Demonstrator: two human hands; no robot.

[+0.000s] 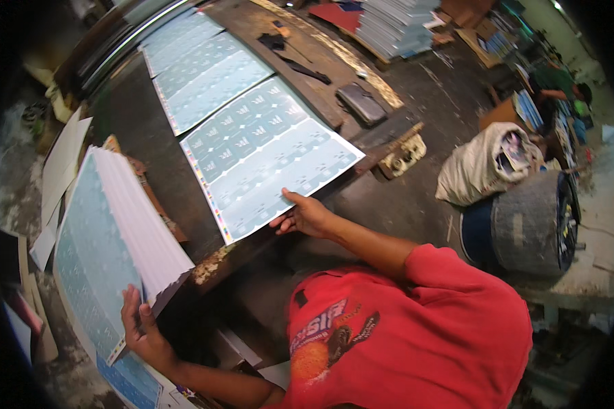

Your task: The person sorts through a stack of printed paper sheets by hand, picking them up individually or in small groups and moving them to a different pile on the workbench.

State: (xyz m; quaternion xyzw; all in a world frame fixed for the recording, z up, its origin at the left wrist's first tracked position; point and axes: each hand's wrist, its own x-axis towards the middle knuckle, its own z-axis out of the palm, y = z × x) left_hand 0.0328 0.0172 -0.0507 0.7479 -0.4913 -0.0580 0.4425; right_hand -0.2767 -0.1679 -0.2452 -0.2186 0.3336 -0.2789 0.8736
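My right hand (305,215) has its thumb on top of the near edge of a printed sheet (269,153), with its fingers curled at the edge and partly under it. The sheet is pale blue-green with repeated label shapes and a colour strip along its left side. It lies flat on a long dark table. At the lower left, my left hand (145,334) rests against the near end of a thick paper stack (95,225) topped with a similar blue-green print. Its fingers are apart, and I see no sheet pinched in them.
More printed sheets (208,82) run up the table (126,112) toward a metal roller (133,41). A dark pouch (360,103) lies on the right ledge. Beyond stand a white sack (481,163), a drum (525,221) and a paper pile (396,27). A person (556,82) bends at far right.
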